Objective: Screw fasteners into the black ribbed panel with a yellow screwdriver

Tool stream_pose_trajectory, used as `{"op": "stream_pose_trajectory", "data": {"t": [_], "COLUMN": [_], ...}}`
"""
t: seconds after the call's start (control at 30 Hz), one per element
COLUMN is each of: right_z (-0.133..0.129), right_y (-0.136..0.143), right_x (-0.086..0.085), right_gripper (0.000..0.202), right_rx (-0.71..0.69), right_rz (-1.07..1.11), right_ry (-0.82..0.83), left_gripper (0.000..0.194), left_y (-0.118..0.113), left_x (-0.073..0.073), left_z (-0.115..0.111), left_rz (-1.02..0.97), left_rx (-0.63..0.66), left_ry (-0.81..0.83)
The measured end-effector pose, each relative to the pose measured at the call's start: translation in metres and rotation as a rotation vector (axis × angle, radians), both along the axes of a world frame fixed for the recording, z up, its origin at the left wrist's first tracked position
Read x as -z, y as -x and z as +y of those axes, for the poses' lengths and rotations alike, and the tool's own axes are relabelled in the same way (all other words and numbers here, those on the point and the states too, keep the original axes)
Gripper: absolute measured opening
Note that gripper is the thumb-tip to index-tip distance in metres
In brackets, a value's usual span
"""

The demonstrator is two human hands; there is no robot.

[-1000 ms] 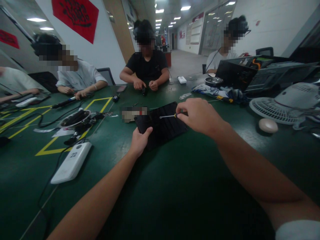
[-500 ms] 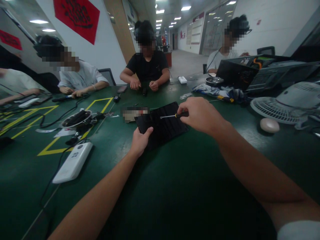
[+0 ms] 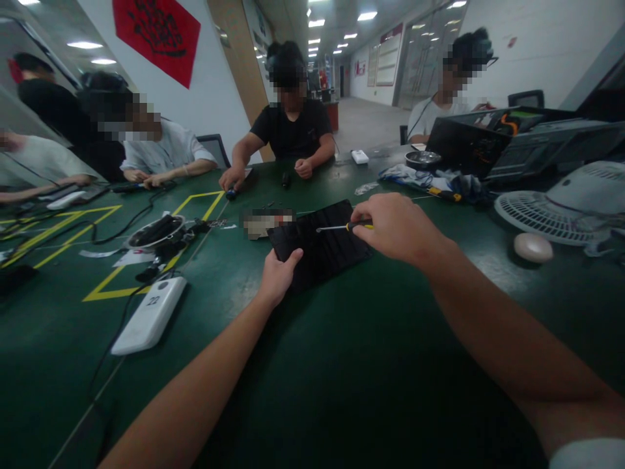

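Observation:
A flat black panel point(image 3: 319, 244) with parallel bands across it lies at a slant in front of me. My left hand point(image 3: 280, 270) grips its near left corner, the thumb on top and the fingers hidden beneath. In my right hand point(image 3: 393, 228) is a screwdriver point(image 3: 334, 228) with a black and yellow handle, held in closed fingers above the panel's right part. Its thin metal shaft points left over the panel's middle. Whether the tip touches the surface I cannot tell. Behind the panel's far left edge sits a blurred-out beige item point(image 3: 258, 225).
Left of me lie a white power bank point(image 3: 151, 316) marked 22, a cable and a bowl of black parts point(image 3: 156, 231). A white fan point(image 3: 547, 212), a pale rounded object point(image 3: 533, 247), gloves point(image 3: 415, 177) and a computer case point(image 3: 532, 143) are on the right. Co-workers sit around the green table point(image 3: 312, 378).
The view has shifted slightly, while my hands keep their hold on the panel and the screwdriver. Across the table, a co-worker's hand has reached left to a small dark object.

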State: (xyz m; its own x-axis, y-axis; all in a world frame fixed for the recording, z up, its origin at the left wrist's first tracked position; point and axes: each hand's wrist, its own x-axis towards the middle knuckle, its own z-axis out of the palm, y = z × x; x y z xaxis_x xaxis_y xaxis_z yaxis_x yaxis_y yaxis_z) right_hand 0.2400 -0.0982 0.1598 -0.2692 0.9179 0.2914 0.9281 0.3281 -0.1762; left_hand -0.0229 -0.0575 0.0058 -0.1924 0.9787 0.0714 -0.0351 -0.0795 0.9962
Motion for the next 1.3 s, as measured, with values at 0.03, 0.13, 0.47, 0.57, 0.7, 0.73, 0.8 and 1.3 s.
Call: {"op": "stream_pose_trajectory", "data": {"t": [0.03, 0.13, 0.47, 0.57, 0.7, 0.73, 0.8, 1.3], "right_z": [0.000, 0.000, 0.004, 0.003, 0.001, 0.001, -0.001, 0.001], "right_y": [0.000, 0.001, -0.004, -0.003, -0.001, 0.000, 0.001, 0.001], "right_x": [0.000, -0.001, 0.002, 0.001, -0.001, -0.001, -0.002, 0.003], "right_gripper": [0.029, 0.026, 0.024, 0.024, 0.025, 0.025, 0.026, 0.021], "right_rx": [-0.004, -0.014, -0.049, -0.030, -0.015, -0.011, 0.004, -0.006], "right_rz": [-0.001, -0.003, 0.014, 0.010, -0.003, -0.006, -0.018, -0.027], "right_ry": [0.002, 0.018, 0.006, 0.021, 0.032, 0.033, 0.032, 0.028], "left_gripper": [0.054, 0.054, 0.054, 0.053, 0.053, 0.052, 0.051, 0.048], "left_y": [0.000, 0.002, 0.005, 0.004, 0.003, 0.003, 0.003, 0.003], "left_x": [0.001, 0.006, 0.010, 0.008, 0.008, 0.008, 0.007, 0.008], "left_z": [0.001, 0.004, 0.005, 0.004, 0.005, 0.005, 0.004, 0.004], "left_rz": [-0.006, -0.002, -0.005, -0.018, -0.021, -0.019, -0.017, 0.009], "left_rx": [0.005, 0.003, 0.000, 0.001, -0.001, -0.003, -0.002, -0.015], "left_ry": [0.003, 0.017, 0.006, 0.001, 0.013, 0.015, 0.013, 0.014]}}
